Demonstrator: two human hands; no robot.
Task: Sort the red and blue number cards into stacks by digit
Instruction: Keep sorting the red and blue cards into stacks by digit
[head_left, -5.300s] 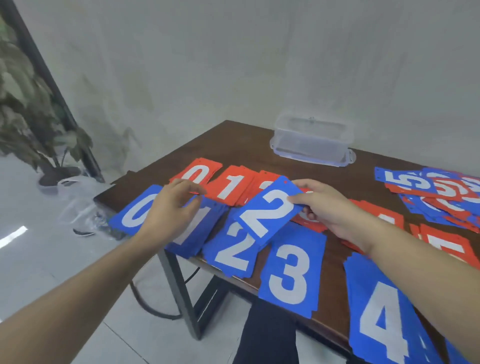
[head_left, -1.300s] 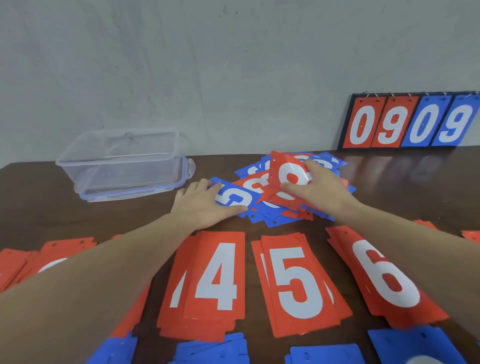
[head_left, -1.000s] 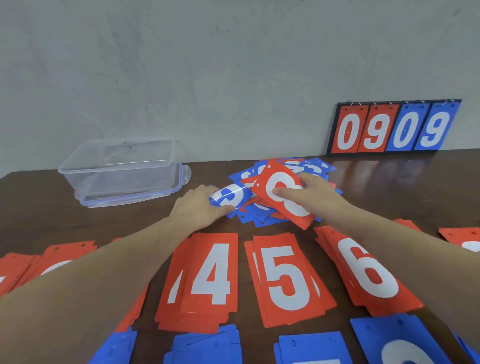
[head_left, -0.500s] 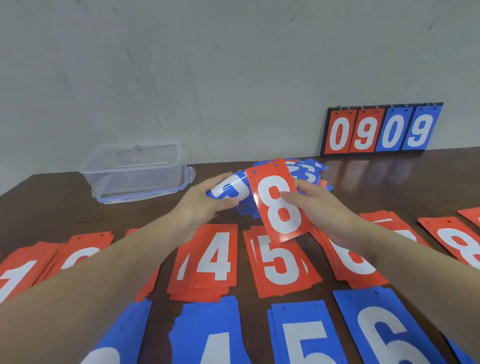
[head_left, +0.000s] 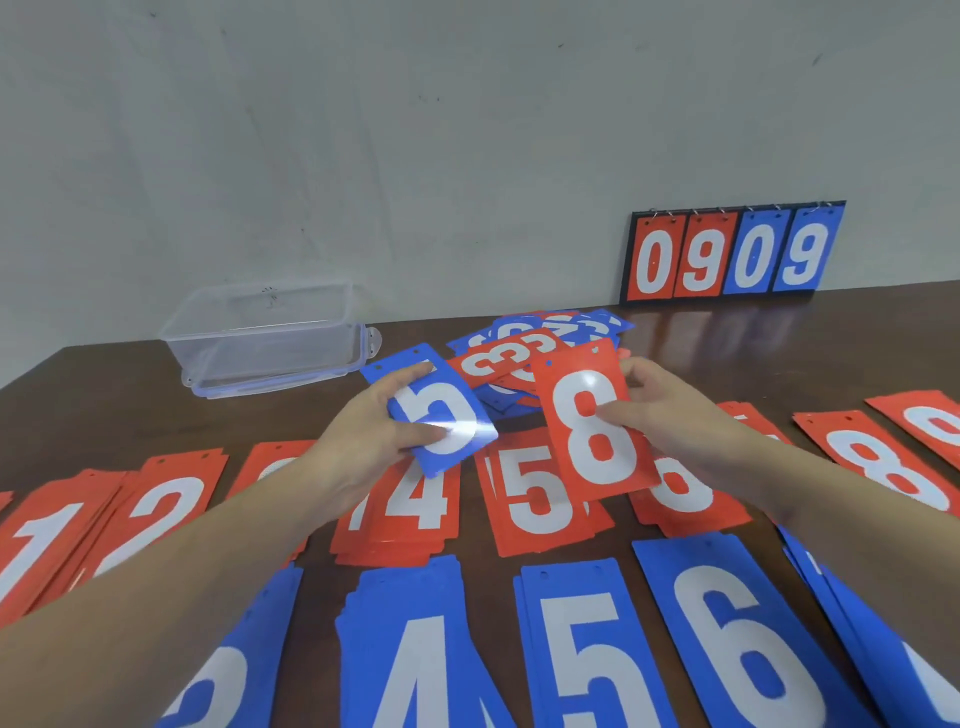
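The left hand (head_left: 358, 441) holds a glossy blue rectangular plastic card with a white 5 (head_left: 434, 410), thumb on its face and fingers (head_left: 415, 370) curled round the far edge; glare whitens the digit beside the thumb. The right hand (head_left: 660, 410) pinches a stiff red plastic card with a white 8 (head_left: 592, 421) the same way, tilted and raised above the worktop (head_left: 104, 405), a dark brown, faintly reflective wooden surface. Just beyond both sets of fingers lies a loose heap of unsorted red and blue cards (head_left: 524, 353). Under the hands runs a row of red stacks (head_left: 410, 509) showing 1, 2, 4, 5, 8; nearer the wrists, blue stacks (head_left: 727, 623) showing 4, 5, 6. Beyond the left fingers sits a clear rectangular plastic box (head_left: 265, 332). Past the right fingers a black flip scoreboard reading 0909 (head_left: 727, 254) leans on the plain grey wall (head_left: 363, 156).
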